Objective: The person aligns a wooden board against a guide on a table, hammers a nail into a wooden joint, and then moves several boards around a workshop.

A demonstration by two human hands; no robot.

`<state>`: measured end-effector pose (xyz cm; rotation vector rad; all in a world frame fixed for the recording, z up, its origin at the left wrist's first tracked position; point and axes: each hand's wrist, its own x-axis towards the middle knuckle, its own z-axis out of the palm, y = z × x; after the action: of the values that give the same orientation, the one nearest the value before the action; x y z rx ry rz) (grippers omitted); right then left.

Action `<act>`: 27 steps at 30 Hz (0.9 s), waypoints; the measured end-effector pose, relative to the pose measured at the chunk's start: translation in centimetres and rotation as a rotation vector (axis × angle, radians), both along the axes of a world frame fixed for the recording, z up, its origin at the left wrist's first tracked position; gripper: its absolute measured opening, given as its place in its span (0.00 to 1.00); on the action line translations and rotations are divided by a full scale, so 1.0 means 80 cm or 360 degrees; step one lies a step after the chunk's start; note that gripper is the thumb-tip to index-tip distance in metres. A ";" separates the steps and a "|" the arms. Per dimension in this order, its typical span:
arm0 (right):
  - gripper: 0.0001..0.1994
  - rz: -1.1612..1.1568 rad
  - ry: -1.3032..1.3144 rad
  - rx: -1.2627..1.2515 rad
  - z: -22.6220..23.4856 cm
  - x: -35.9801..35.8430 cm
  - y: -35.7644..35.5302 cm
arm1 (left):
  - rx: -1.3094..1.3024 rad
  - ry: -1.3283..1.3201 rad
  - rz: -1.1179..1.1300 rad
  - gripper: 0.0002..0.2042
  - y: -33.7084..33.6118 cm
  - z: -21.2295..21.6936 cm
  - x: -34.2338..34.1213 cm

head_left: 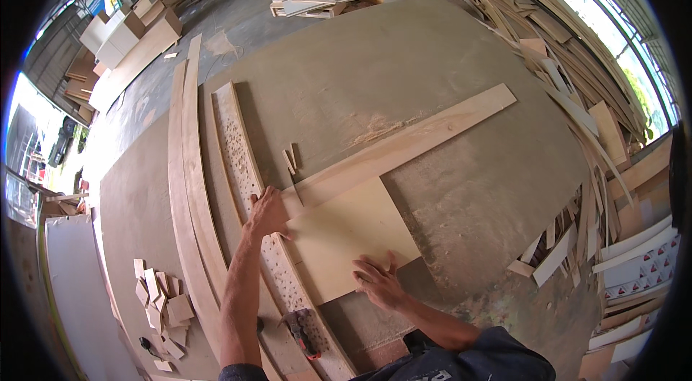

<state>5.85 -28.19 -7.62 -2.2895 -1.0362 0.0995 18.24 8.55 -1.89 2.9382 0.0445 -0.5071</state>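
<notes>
A pale square-cornered wood panel (353,237) lies flat in front of me. Across its far edge runs a long wooden plank (447,125), slanting up to the right. My left hand (267,214) is closed around the plank's left end, with its thumb at the panel's corner; the undersides of its fingers are hidden. Spread fingers of my right hand (378,284) rest flat on the panel near its right front edge. Beside my left forearm, a hammer (301,338) with a red and black handle lies on a long speckled board (238,139).
Long planks (187,165) lie left of the speckled board. Small wood offcuts (162,302) are heaped at lower left. Thin sticks (290,156) lie beyond my left hand. Stacked boards (555,35) and scrap strips (569,244) line the right side.
</notes>
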 end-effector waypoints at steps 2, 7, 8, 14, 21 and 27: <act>0.20 -0.0022 -0.0008 -0.0015 0.000 0.009 0.001 | -0.0025 -0.0020 -0.0023 0.63 -0.001 -0.001 0.012; 0.20 -0.0003 -0.0124 -0.0030 0.000 0.033 0.023 | 0.0016 -0.0101 -0.0026 0.64 0.026 0.000 0.028; 0.20 0.0007 -0.0079 -0.0025 -0.003 0.034 0.022 | 0.0040 -0.0044 -0.0018 0.63 0.022 0.002 0.031; 0.20 0.0012 -0.0030 -0.0037 -0.014 0.001 0.003 | -0.0036 -0.0076 -0.0046 0.57 0.014 -0.017 -0.001; 0.20 -0.0020 0.0011 -0.0024 -0.012 -0.078 -0.053 | -0.0021 0.0078 0.0043 0.59 -0.052 -0.005 -0.066; 0.17 0.0059 -0.0001 -0.0101 0.020 -0.102 -0.074 | -0.0268 -0.0357 0.0124 0.49 -0.057 0.011 -0.128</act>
<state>-2.33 -34.08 -6.01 -2.3274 -1.0907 0.1484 8.00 4.01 -1.04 2.7952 0.0845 -0.1597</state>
